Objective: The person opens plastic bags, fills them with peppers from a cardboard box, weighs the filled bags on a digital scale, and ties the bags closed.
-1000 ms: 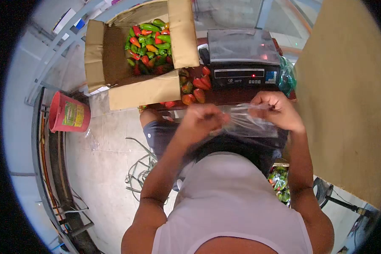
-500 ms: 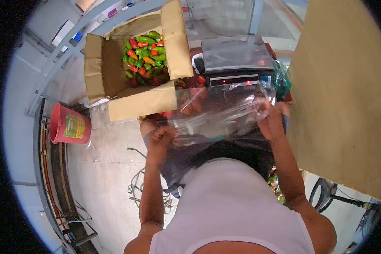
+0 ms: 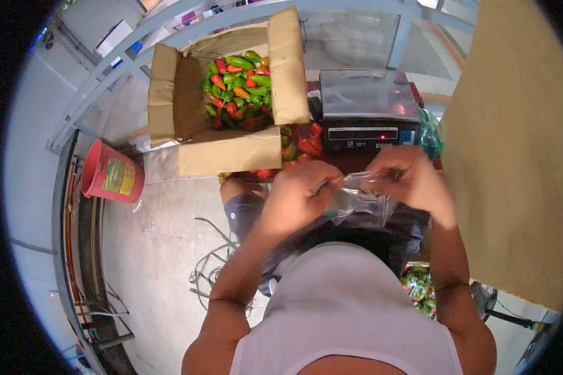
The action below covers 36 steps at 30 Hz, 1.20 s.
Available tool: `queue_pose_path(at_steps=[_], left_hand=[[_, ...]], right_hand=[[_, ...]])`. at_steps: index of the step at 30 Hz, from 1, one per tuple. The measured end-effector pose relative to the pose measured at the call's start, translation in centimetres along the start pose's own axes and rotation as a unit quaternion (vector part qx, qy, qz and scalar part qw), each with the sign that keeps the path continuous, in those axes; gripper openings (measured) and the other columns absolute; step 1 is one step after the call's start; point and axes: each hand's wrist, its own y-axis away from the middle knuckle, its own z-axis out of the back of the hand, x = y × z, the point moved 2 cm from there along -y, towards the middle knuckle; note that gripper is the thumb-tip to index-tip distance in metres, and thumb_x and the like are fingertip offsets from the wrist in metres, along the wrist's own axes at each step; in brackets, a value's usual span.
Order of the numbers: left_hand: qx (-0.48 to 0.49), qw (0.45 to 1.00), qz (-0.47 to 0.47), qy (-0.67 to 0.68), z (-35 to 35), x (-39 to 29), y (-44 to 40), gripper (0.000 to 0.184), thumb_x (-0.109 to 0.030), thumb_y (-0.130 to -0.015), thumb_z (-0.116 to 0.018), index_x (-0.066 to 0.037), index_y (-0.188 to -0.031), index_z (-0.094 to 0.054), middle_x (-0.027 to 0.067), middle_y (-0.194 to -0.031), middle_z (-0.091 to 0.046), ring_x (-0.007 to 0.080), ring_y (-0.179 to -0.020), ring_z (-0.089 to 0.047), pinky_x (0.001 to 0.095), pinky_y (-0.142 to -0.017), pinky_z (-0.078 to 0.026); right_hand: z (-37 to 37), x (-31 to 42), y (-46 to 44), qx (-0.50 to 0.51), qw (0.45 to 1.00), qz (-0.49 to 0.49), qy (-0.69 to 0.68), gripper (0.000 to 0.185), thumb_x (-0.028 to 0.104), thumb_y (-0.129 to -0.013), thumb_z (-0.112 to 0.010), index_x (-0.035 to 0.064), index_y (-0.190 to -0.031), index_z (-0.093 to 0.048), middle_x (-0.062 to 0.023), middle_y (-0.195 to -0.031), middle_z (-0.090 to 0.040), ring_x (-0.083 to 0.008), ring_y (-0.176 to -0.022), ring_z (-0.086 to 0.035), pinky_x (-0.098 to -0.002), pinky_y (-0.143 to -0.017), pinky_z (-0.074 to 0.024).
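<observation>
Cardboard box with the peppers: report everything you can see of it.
The cardboard box is light brown and open, with creased flaps folded out on the left, right and near sides. Green, red and orange peppers lie heaped toward the right of its darker inside. It sits left of the scale, with loose peppers beside its near right corner. What supports it is hidden. Neither the left hand nor the right hand touches it.

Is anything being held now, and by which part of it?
Yes, thin clear plastic: the left hand and right hand pinch it near its top edge, one at each side.
</observation>
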Motion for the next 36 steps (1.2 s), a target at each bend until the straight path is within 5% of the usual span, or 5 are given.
queue_pose_path(at_steps=[3,6,12,29,36], left_hand=[[0.055,0.973,0.125,0.185,-2.0,1.3,1.2,0.009,-0.004,-0.088,-0.072,-0.001,-0.097,-0.071,0.0062,-0.089,-0.071,0.0138,-0.082,-0.067,0.0260,-0.070,-0.054],[0.115,0.945,0.158,0.262,-2.4,1.8,2.2,0.013,-0.001,-0.088,-0.073,0.001,-0.100,-0.070,0.0052,-0.093,-0.072,0.0120,-0.084,-0.067,0.0267,-0.073,-0.055],[0.086,0.960,0.133,0.229,0.4,0.7,2.3,0.025,0.002,-0.085,-0.074,0.002,-0.109,-0.070,0.0081,-0.101,-0.073,0.0122,-0.093,-0.068,0.0275,-0.082,-0.055],[0.095,0.946,0.195,0.241,-3.4,1.7,4.2,0.022,-0.011,-0.095,-0.068,0.000,-0.077,-0.065,-0.0006,-0.065,-0.059,0.0050,-0.058,-0.053,0.0245,-0.050,-0.042],[0.130,0.914,0.236,0.303,-2.9,1.3,4.3,0.013,-0.007,-0.093,-0.069,0.001,-0.083,-0.069,0.0016,-0.072,-0.067,0.0073,-0.062,-0.061,0.0230,-0.055,-0.050]], right_hand=[[0.3,-2.6,1.4,-0.121,0.965,-0.019,-0.232,0.015,-0.004,-0.084,-0.066,-0.0005,-0.098,-0.063,-0.0043,-0.098,-0.062,-0.0118,-0.090,-0.061,-0.0264,-0.080,-0.0477],[-1.3,-1.5,1.5,-0.180,0.982,0.037,-0.045,0.019,-0.008,-0.082,-0.063,-0.0006,-0.099,-0.061,-0.0040,-0.094,-0.062,-0.0112,-0.086,-0.060,-0.0241,-0.078,-0.0469],[-1.5,-0.7,1.4,-0.119,0.991,0.028,-0.062,0.019,-0.006,-0.080,-0.060,-0.0017,-0.098,-0.060,-0.0057,-0.088,-0.061,-0.0108,-0.080,-0.060,-0.0256,-0.070,-0.0483],[-1.1,1.2,1.4,-0.146,0.989,0.003,0.032,0.009,0.005,-0.090,-0.070,-0.0020,-0.092,-0.064,-0.0072,-0.080,-0.066,-0.0075,-0.069,-0.061,-0.0247,-0.060,-0.0482],[-1.5,0.3,1.5,-0.138,0.990,0.026,0.028,0.010,0.006,-0.089,-0.072,-0.0020,-0.091,-0.065,-0.0081,-0.080,-0.067,-0.0100,-0.069,-0.064,-0.0255,-0.062,-0.0503]])
